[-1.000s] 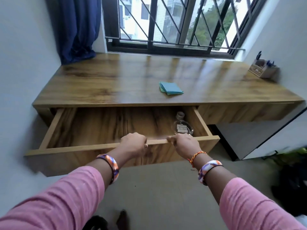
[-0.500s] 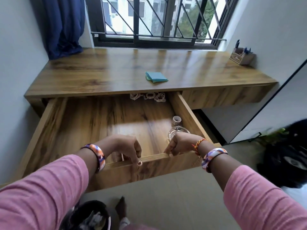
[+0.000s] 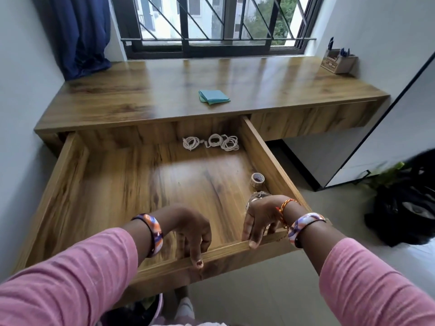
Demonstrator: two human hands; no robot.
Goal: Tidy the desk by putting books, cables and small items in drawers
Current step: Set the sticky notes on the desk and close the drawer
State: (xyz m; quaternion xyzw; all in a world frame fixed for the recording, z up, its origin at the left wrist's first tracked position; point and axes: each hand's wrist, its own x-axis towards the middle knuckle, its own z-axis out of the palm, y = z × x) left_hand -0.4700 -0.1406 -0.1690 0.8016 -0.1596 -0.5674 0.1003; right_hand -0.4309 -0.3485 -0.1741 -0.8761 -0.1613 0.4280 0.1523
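1. Daylight comes in through the window [image 3: 219, 22] at the back; the panes are overexposed and nearly white.
2. The glossy table [image 3: 164, 90] carries pale streaked reflections of the window, and a soft bright patch lies on the drawer [image 3: 193, 184] floor.
3. Shade sits under the table's front edge, darkening the drawer's back.
4. The wide lens bends straight lines, most at the sides.
5. The black bag [image 3: 404, 208] at right is smeared with blur; the sleeves [image 3: 70, 278] look soft.

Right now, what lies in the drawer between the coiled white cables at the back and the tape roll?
Head view: nothing. Only bare drawer floor separates the coiled white cables from the tape roll by the right wall.
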